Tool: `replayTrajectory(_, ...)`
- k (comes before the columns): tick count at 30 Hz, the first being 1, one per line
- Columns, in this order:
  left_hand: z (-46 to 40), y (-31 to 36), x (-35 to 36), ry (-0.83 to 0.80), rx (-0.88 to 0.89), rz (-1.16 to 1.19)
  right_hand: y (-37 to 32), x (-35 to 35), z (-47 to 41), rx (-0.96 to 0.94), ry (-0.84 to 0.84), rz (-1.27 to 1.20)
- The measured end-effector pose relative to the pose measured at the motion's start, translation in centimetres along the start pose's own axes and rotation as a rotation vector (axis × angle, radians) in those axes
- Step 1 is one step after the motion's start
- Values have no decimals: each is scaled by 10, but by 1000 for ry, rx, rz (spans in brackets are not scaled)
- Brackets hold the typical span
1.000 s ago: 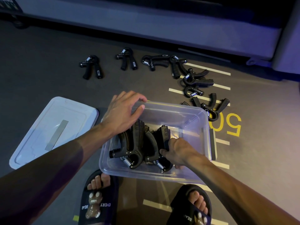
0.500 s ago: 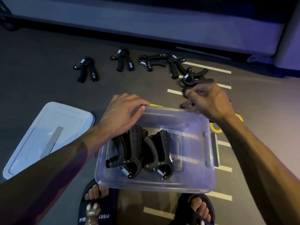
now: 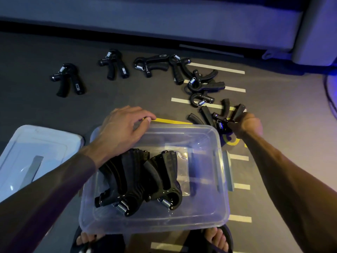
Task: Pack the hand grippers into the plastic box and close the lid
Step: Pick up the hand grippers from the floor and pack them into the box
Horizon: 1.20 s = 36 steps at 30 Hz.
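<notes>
A clear plastic box [image 3: 221,172] stands on the floor between my feet. Black hand grippers [image 3: 138,181] with steel springs lie packed in its left half. My left hand [image 3: 122,128] rests on the box's far left rim, fingers curled over the edge. My right hand [image 3: 244,125] is past the box's far right corner, closed on a black hand gripper [image 3: 228,114] that lies among others on the floor. Several more hand grippers [image 3: 116,63] are spread in an arc on the floor beyond the box. The pale lid [image 3: 27,161] lies flat to the left.
The dark floor has white and yellow painted lines [image 3: 217,68] at the right. A low grey ledge [image 3: 164,21] runs along the far side. My feet in black sandals [image 3: 217,238] are just under the box's near edge.
My right hand left the grippers inside the box, reached out past the far right corner and closed on a gripper on the floor. My left hand stayed on the rim.
</notes>
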<state>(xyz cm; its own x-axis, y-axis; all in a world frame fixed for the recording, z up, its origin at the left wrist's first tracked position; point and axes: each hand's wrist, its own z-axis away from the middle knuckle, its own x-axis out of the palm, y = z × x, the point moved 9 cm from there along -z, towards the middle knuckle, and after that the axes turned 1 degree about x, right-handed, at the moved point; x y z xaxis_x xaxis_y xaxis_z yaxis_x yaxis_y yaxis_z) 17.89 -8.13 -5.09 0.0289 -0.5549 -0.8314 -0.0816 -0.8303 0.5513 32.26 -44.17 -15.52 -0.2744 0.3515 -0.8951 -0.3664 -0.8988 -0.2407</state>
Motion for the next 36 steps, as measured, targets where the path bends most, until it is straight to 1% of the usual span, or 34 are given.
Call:
replayTrajectory(3,1,-4,2,-4,-37,-18,19,18,-15,56,-51,-29)
replayTrajectory(7,2,-4,3,-14,-44,-60,34,30,-24,130,-40,-103)
replayTrajectory(11,2,-2,2,-14,-45,-51,43,36,-27,228,-55,-248)
replayTrajectory(14,2,-1,1,1,-54,-43,48,41,-24,306,-102,-390)
replayTrajectory(17,4,0,-1,8,-62,-44,45,36,-8,321,-135,-490)
replayTrajectory(20,4,0,-2,2,-74,-49,40,21,7,308,-126,-543)
replayTrajectory(24,3,-2,-2,-29,-75,-60,11,-11,25,184,-110,-643)
replayTrajectory(28,2,-3,2,-76,-76,-58,-34,-60,50,-34,-29,-557)
replayTrajectory(31,1,-3,4,-110,-64,-62,-73,-88,89,-218,-25,-496)
replayTrajectory(34,0,-5,7,-161,-95,-63,-101,-93,140,-361,-65,-524)
replayTrajectory(36,-2,-6,9,-184,-92,-55,-109,-83,167,-392,-87,-550)
